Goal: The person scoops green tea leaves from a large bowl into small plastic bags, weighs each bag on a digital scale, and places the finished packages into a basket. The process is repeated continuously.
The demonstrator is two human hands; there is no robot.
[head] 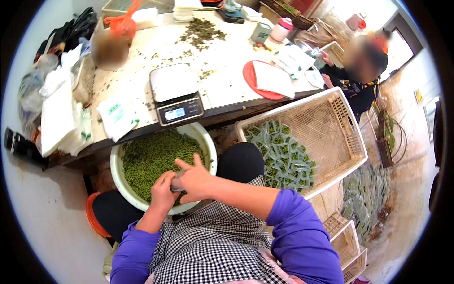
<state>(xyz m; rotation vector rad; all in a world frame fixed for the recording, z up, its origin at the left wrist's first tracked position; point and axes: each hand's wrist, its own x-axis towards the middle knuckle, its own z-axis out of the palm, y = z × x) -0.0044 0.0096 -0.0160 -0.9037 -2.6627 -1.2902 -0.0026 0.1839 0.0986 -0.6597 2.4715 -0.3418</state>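
A pale green basin [114,167] full of small green berries [142,174] stands before me between my knees. Over its near side, my left hand [163,191] grips a small greyish, see-through piece that looks like a plastic bag [176,184]. My right hand [197,180] is up against that piece, fingers spread, its palm side hidden from view. To the right, a cream plastic crate [328,127] holds many clear bags of green berries [283,159] packed in its left half.
The table [220,67] bears a digital scale [175,94], flat plastic bags [118,115], a red plate [253,80] under a white stack, and scattered dark bits [202,32]. A person [360,81] sits at the right end. More crates [344,241] and filled bags [365,198] lie right.
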